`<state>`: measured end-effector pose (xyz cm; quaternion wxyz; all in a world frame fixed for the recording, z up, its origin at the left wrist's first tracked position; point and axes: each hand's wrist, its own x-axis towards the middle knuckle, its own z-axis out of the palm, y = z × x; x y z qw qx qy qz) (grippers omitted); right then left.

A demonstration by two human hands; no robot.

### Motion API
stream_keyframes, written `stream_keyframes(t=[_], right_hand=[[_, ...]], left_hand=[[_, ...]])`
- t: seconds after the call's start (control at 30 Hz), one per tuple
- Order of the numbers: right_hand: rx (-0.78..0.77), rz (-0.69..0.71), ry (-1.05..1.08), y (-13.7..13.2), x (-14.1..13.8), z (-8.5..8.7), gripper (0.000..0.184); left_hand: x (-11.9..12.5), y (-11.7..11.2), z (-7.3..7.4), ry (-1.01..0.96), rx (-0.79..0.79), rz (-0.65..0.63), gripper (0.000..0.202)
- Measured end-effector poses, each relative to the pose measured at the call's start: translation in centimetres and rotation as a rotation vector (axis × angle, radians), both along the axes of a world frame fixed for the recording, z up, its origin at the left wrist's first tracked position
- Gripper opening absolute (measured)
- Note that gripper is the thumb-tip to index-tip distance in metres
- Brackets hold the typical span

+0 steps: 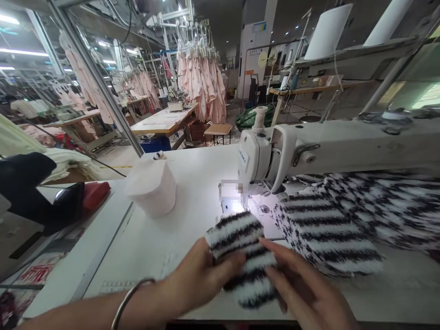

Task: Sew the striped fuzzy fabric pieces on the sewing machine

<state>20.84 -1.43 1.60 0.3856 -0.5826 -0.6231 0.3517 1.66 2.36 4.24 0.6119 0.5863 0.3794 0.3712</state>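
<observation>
A small black-and-white striped fluffy fabric piece (240, 233) is held up in front of the sewing machine (261, 156). My left hand (206, 275) grips its left side, thumb lying across the stripes. On its right edge are the fingers of my right hand (299, 279), pinching the cloth. The fabric's underside and some fingertips are hidden. More striped fluffy fabric (330, 229) lies spread to the right, under the machine's arm. The lit needle area (237, 197) sits just beyond the held piece.
On the white table (192, 183) a stack of pale pink fabric pieces (154, 188) stands at the left. Thread cones (326, 32) rise on a shelf at upper right. Pink garments (202, 82) hang in the background. A dark and red object (92, 195) lies at the left edge.
</observation>
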Motion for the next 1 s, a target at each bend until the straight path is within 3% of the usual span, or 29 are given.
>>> stream_keyframes(t=[0.1,0.17,0.23,0.4,0.5,0.67,0.8,1.0], right_hand=[[0.003,-0.004,-0.052,2.1,-1.3,0.3,0.031],[0.012,0.014,-0.172,2.8,-1.4,0.0,0.025],[0.013,0.044,-0.255,2.9,-1.3,-0.3,0.022],[0.039,0.12,-0.228,2.9,-1.0,0.3,0.017],[0.031,0.087,-0.209,3.0,-0.9,0.8,0.013],[0.036,0.087,-0.293,3.6,-0.9,0.3,0.012],[0.041,0.119,-0.342,3.4,-0.7,-0.4,0.017],[0.073,0.188,-0.366,2.2,-0.3,-0.6,0.025]], left_hand=[[-0.8,3.5,-0.5,0.366,0.306,0.054,0.028],[-1.2,5.6,-1.0,0.619,0.4,0.046,0.026],[-1.3,7.1,-1.2,0.744,0.434,0.001,0.026],[-0.5,8.8,0.3,0.799,0.491,-0.013,0.018],[-0.1,9.5,1.0,0.814,0.512,-0.039,0.016],[-0.1,10.6,-0.4,0.804,0.52,-0.085,0.018],[-0.4,10.3,-1.5,0.81,0.523,-0.101,0.014],[-1.2,8.0,-1.1,0.829,0.489,-0.106,0.015]])
